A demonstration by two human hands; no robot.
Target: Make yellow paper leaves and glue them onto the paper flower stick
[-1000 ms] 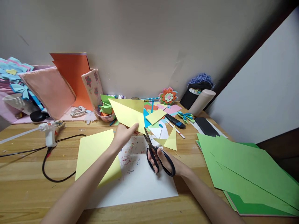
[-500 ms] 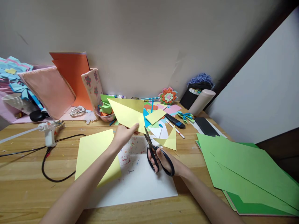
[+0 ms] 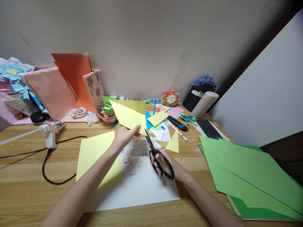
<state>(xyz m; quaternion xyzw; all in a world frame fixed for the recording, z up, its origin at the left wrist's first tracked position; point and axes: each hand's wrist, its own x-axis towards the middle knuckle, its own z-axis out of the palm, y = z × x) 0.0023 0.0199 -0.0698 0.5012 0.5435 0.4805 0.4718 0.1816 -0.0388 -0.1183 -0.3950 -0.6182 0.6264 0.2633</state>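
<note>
The wooden worktop [image 3: 194, 201] spreads beneath both hands. The green sheets [image 3: 246, 170] lie in a loose, overlapping pile to the right of the right hand [image 3: 166, 162]. The white sheet [image 3: 142, 183], flecked with coloured marks, lies flat below the two hands, and the flat yellow sheet [image 3: 94, 157] overlaps its left part, to the left of the left hand [image 3: 124, 137] and partly behind that forearm. The folded yellow paper [image 3: 131, 113] is raised just beyond the left hand, which grips its lower edge with the thumb on top. The glue gun [image 3: 50, 135] is well apart from the left hand, on its left. The scissors [image 3: 150, 141] are held by the right hand, its fingers and thumb closed in the black handles; the blades are nearly together, pointing up and left, with the tips at the paper's lower right corner. Whether they touch it is hard to tell. The dark phone [image 3: 209, 128] lies beyond the right hand, to its right, and the paper flower [image 3: 170, 98] is farther off, straight beyond that hand. The red-and-white marker [image 3: 177, 131] is nearer, among paper scraps [image 3: 174, 143].
</note>
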